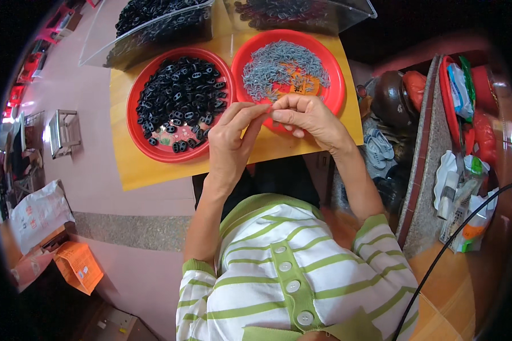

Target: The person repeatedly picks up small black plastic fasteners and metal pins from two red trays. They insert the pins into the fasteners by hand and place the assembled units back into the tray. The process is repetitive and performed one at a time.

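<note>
My left hand point(231, 135) and my right hand point(314, 118) meet fingertip to fingertip over the near edge of a red round tray point(337, 102). Both are closed in a pinch, and whatever sits between the fingers is too small or too hidden to name. Small grey metal screws or pins point(279, 54) are heaped in that tray. To its left, beside my left hand, a second red tray point(132, 128) holds a pile of small black plastic pieces point(179, 85), many showing two holes.
The trays stand on a yellow tabletop point(142, 173). Behind them are clear bins point(96, 48) with more black pieces. At right, a stone ledge point(418, 165) carries bags and containers; shoes point(378, 148) and a brown jar point(391, 99) sit beside it. A black cable point(446, 244) runs down the right.
</note>
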A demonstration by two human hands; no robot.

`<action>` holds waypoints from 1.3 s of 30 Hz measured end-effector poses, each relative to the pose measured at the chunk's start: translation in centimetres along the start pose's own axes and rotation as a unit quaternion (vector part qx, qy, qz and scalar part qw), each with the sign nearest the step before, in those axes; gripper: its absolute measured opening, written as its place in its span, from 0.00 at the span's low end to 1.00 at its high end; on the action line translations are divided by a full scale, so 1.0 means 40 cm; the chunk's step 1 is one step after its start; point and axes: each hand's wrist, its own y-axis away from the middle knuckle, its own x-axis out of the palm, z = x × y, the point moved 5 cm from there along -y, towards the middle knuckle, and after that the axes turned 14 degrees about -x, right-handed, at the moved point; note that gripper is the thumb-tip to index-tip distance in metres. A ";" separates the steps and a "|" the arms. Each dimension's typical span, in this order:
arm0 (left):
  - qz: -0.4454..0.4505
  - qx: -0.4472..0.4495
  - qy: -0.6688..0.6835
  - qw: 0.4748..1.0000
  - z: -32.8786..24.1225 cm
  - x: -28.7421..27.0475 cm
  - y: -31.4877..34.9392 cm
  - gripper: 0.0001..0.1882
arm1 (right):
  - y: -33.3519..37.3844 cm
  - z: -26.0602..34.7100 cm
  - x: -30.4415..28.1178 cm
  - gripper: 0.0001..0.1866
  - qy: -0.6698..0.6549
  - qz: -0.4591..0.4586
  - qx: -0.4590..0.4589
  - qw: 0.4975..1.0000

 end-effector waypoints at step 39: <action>0.127 -0.300 0.232 0.916 0.130 -0.065 0.106 0.08 | 0.038 0.007 0.145 0.05 0.261 0.004 -0.227 0.938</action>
